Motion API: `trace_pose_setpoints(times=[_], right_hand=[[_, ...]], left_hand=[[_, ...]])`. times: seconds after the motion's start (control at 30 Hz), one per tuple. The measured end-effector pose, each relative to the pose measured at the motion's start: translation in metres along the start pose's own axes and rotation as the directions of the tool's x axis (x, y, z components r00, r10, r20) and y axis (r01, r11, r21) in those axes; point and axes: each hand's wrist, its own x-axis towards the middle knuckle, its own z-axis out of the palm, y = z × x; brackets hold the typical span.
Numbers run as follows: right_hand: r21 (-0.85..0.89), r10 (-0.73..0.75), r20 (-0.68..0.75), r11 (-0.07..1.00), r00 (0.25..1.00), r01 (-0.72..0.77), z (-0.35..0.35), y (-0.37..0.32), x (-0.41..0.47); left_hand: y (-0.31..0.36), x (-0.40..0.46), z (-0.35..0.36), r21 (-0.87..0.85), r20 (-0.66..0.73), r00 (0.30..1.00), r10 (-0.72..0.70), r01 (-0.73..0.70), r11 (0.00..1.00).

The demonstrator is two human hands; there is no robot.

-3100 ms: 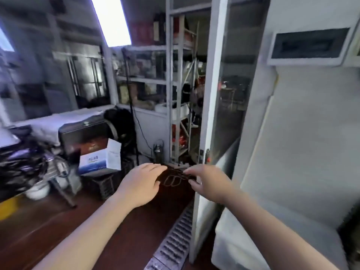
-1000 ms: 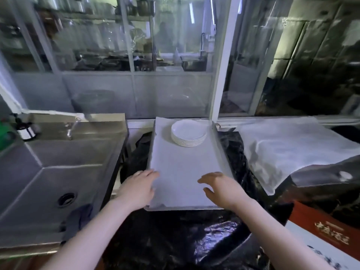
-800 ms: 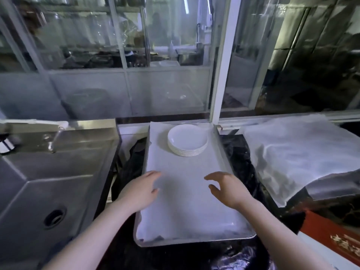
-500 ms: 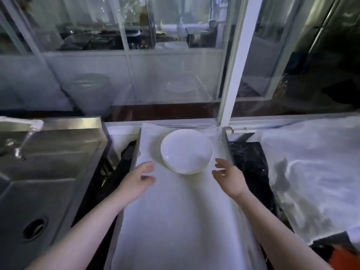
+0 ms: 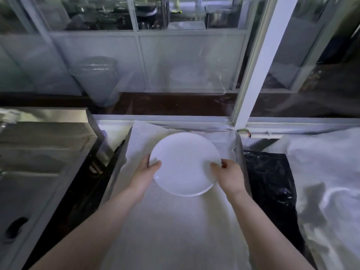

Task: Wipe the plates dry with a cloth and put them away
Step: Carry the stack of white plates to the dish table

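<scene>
A stack of white plates [image 5: 185, 162] sits at the far end of a metal tray [image 5: 240, 152] lined with white cloth [image 5: 175, 221]. My left hand [image 5: 145, 175] grips the stack's left rim, thumb on top of the upper plate. On the right rim my right hand [image 5: 230, 177] holds it the same way, thumb on top. From above only the top plate and a lower rim at the front show.
A steel sink [image 5: 39, 172] lies to the left of the tray. Black plastic [image 5: 270, 184] and a crumpled white sheet [image 5: 327, 184] cover the surface on the right. A glass partition with a white post [image 5: 253, 75] stands right behind the tray.
I turned from a doorway to the counter and leaned in over the tray. Both hands moved forward from the tray's near part and took hold of the plate stack's rims.
</scene>
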Motion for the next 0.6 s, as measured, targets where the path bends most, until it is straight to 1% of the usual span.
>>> trace_pose_setpoints(times=[0.07, 0.1, 0.17, 0.27, 0.33, 0.47, 0.6], right_hand=[[-0.02, 0.014, -0.025, 1.0, 1.0, -0.015, 0.001, 0.0, 0.005], [-0.024, 0.02, -0.024, 1.0, 1.0, -0.02, 0.0, -0.001, 0.008], [-0.001, 0.042, -0.007, 0.999, 0.999, -0.042, -0.003, -0.005, 0.013], [0.038, 0.08, 0.032, 0.996, 0.996, -0.081, -0.004, -0.01, 0.018], [0.048, 0.088, 0.036, 0.995, 0.995, -0.09, -0.002, -0.009, 0.019], [0.019, 0.057, 0.005, 0.998, 0.998, -0.057, 0.001, -0.011, 0.018], [0.078, 0.03, 0.009, 0.996, 0.999, -0.031, 0.006, -0.015, 0.018]], left_hand=[[-0.005, 0.002, 0.006, -0.053, 0.011, 1.0, 0.023, -0.022, 0.998], [-0.007, 0.001, 0.009, -0.107, -0.004, 1.0, 0.018, -0.018, 0.994], [-0.008, 0.0, 0.015, -0.246, -0.034, 0.999, -0.008, 0.0, 0.969], [-0.009, 0.001, 0.02, -0.365, -0.033, 0.998, -0.056, 0.04, 0.93], [-0.009, 0.002, 0.02, -0.398, -0.026, 0.997, -0.071, 0.055, 0.916], [-0.01, 0.001, 0.017, -0.433, -0.009, 0.998, -0.064, 0.053, 0.9], [-0.011, 0.0, 0.018, -0.482, -0.022, 0.995, -0.098, 0.075, 0.873]])
